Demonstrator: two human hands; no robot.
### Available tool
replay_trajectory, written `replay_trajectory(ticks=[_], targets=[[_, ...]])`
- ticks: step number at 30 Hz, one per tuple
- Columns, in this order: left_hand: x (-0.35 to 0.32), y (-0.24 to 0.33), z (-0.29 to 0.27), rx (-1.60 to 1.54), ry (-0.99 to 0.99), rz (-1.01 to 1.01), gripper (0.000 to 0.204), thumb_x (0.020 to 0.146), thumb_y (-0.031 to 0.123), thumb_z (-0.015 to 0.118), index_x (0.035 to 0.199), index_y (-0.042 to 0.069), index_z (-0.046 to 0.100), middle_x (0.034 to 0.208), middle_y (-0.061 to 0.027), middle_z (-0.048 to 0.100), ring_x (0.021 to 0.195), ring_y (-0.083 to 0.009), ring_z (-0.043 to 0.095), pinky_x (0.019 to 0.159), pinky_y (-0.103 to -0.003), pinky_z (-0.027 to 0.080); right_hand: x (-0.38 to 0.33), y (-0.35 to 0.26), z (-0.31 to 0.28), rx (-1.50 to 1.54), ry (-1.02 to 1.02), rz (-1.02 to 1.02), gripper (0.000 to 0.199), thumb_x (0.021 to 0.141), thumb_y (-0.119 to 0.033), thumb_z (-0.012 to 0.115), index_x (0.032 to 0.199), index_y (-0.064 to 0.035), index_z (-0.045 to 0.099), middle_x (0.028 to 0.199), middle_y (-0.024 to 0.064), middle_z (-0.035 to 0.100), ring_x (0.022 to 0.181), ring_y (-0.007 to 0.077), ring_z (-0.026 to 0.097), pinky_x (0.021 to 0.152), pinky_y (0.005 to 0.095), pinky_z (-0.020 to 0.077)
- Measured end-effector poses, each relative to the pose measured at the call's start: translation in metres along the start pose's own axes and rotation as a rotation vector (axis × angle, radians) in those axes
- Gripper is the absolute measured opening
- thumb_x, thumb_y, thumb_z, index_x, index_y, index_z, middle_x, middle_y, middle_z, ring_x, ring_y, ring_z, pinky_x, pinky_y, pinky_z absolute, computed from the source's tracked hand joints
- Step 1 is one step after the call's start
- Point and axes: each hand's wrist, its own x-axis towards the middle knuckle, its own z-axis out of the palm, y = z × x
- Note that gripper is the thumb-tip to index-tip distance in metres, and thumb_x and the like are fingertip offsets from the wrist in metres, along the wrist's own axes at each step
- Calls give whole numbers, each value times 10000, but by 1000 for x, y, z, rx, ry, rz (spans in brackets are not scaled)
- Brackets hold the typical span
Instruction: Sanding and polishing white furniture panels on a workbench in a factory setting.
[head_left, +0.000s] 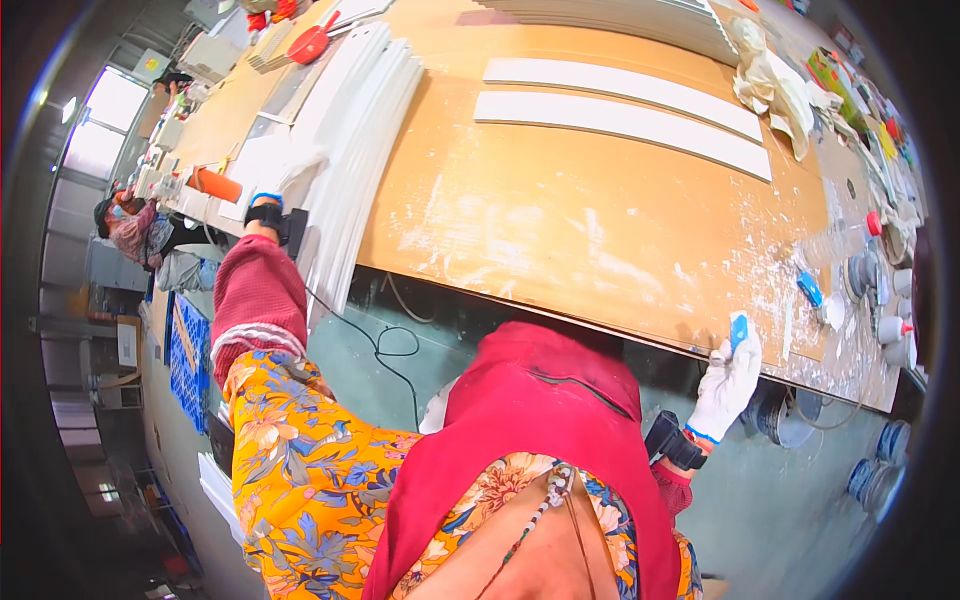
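Now my left hand [268,170] rests on the white strips [350,140] (grip unclear); my right hand [728,385] pinches a blue scraper [738,330]. Strips seem light, bendy: best held mid-length.

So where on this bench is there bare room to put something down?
The widest bare patch is the middle of the brown board, between the stack of white strips by the left hand and the two single white strips. The right end, past the right hand, is crowded with small bottles and white smears.
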Motion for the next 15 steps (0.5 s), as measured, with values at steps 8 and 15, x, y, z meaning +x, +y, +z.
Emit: replay_trajectory(ticks=[8,15], targets=[[-1,48,-32,224,-43,34,637,706,376,727,1200,17,549,1078,-250,641,1057,-383,612,891,-449,483,13,6,13,-25,41,52,371,1002,-132,539,1332,29,495,1235,119,630,864,94,552,680,208,445],[-4,256,58,-226,-142,658,775,849,387,702,1451,10,393,1457,-238,438,1372,-353,403,1140,-418,306,17,7,43,8,-20,33,359,972,-119,574,1271,75,530,932,74,617,722,110,532,606,244,441]])
